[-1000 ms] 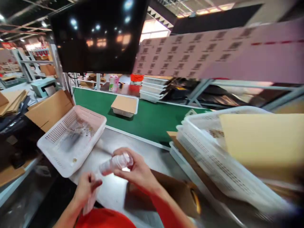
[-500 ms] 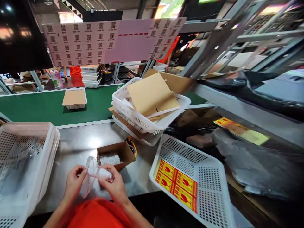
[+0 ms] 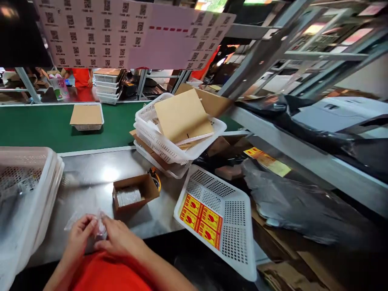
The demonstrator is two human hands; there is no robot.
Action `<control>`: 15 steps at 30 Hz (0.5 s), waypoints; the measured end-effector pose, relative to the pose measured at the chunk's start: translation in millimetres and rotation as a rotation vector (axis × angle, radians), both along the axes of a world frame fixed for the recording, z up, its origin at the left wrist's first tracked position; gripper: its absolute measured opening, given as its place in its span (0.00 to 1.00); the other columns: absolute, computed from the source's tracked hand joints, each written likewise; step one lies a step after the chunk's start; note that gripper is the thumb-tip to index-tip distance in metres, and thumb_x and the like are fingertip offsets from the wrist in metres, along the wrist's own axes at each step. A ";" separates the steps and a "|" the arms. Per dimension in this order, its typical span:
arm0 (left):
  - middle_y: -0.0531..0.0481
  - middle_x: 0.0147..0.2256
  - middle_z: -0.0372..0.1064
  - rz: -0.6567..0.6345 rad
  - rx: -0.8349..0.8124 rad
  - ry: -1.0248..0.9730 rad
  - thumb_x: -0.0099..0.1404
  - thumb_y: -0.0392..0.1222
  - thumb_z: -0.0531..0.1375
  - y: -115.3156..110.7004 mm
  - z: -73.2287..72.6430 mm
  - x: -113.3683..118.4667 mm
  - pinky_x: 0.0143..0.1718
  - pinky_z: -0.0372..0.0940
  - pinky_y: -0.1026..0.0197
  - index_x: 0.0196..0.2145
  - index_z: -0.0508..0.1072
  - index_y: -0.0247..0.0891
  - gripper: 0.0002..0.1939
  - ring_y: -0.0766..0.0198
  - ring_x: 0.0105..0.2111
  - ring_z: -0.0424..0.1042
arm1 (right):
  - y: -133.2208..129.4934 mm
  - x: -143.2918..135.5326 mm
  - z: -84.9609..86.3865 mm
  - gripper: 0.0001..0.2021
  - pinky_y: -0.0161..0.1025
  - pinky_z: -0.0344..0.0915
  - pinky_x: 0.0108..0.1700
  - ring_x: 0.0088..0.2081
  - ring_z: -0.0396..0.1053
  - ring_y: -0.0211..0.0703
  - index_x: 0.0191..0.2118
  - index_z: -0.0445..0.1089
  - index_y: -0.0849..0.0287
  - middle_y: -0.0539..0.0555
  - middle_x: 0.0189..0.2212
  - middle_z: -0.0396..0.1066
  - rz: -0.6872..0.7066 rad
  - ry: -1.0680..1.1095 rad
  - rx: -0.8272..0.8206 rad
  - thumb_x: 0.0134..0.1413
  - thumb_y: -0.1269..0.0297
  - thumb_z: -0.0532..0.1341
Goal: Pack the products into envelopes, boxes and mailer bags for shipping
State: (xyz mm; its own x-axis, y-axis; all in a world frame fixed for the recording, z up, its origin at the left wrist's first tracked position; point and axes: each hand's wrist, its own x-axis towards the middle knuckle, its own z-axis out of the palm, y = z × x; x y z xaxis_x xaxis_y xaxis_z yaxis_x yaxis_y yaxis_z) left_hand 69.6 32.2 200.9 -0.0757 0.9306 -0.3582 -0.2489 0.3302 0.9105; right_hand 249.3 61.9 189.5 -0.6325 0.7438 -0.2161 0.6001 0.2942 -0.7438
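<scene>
My left hand (image 3: 79,234) pinches the edge of a clear plastic bag (image 3: 74,218), which spreads out crumpled over the metal bench. Close against it, my right hand (image 3: 115,236) has its fingers closed on a small white-and-clear object (image 3: 101,229) at the bag. Most of that object is hidden by fingers and film, so its exact kind does not show. Just beyond the right hand sits an open cardboard box (image 3: 133,207) with a clear-wrapped roll-like item (image 3: 129,197) inside.
White stacked baskets (image 3: 54,182) stand at the left. A basket with red-and-yellow fragile labels (image 3: 200,220) lies at the right. Behind, more baskets (image 3: 182,155) hold cardboard. A small covered basket (image 3: 87,116) rests on the green conveyor (image 3: 39,125). Orange-handled tool (image 3: 156,178) lies beside the box.
My right hand has brought the small white-and-clear object leftward and down to the bag by my left hand. Both hands now meet there. The whole view has shifted slightly.
</scene>
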 end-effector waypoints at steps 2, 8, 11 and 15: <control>0.56 0.24 0.67 0.118 -0.060 -0.095 0.51 0.61 0.77 -2.0 3.1 -8.0 0.24 0.59 0.69 0.30 0.76 0.35 0.26 0.71 0.23 0.61 | 9.0 -2.6 2.5 0.32 0.47 0.71 0.53 0.54 0.76 0.59 0.68 0.62 0.58 0.65 0.60 0.74 0.098 0.021 0.041 0.60 0.58 0.64; 0.58 0.21 0.63 0.130 -0.024 -0.093 0.54 0.63 0.74 -16.4 3.5 -11.1 0.21 0.55 0.68 0.29 0.75 0.36 0.26 0.72 0.20 0.58 | 19.8 -17.4 -10.4 0.14 0.40 0.68 0.41 0.36 0.72 0.44 0.44 0.78 0.58 0.53 0.37 0.78 0.090 0.291 -0.089 0.56 0.56 0.68; 0.54 0.24 0.70 0.193 0.058 0.196 0.58 0.63 0.71 -27.2 1.6 -16.2 0.26 0.61 0.65 0.32 0.79 0.36 0.25 0.67 0.23 0.64 | 17.3 -15.2 -16.6 0.20 0.41 0.69 0.40 0.34 0.71 0.42 0.47 0.76 0.56 0.50 0.35 0.76 -0.077 0.464 -0.293 0.52 0.51 0.70; 0.47 0.30 0.76 0.254 0.254 0.624 0.66 0.57 0.65 -38.5 4.1 -24.3 0.34 0.65 0.59 0.33 0.83 0.38 0.18 0.59 0.30 0.69 | 12.5 -18.3 -23.2 0.36 0.46 0.74 0.45 0.38 0.78 0.47 0.52 0.68 0.52 0.52 0.38 0.77 -0.266 0.857 -0.855 0.38 0.46 0.78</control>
